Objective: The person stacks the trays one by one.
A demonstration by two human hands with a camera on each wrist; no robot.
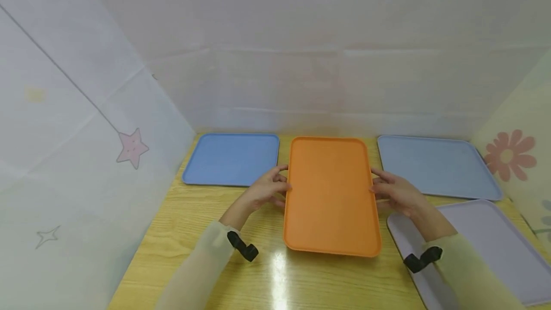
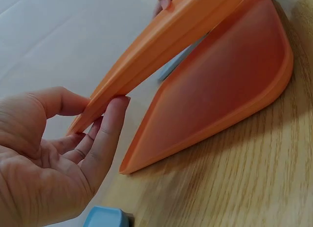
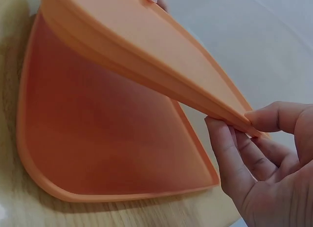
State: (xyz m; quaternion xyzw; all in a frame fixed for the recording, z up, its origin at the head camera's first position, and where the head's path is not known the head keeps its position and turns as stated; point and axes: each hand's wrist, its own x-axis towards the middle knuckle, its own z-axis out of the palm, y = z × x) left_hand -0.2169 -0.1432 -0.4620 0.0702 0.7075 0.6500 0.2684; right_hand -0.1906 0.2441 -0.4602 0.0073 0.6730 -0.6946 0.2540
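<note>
Both hands hold an orange tray [image 1: 331, 195] up off the table, one at each long side. My left hand [image 1: 268, 189] pinches the left rim, thumb on top and fingers beneath. On the opposite rim, my right hand [image 1: 398, 194] grips the same way. The raised tray's side [image 3: 146, 73] shows ridges along its length; whether it is one tray or a nested stack, I cannot tell. Below it a second orange tray [image 2: 220, 85] lies on the table, apart from the raised one. In the head view that lower tray is hidden.
A blue tray [image 1: 234, 159] lies at the back left of the wooden table [image 1: 181, 243]. To the right are a grey-blue tray [image 1: 439, 166] and a lilac tray [image 1: 495, 248], the latter partly under the right forearm. White curtain-like walls [image 1: 275, 80] stand behind and at both sides.
</note>
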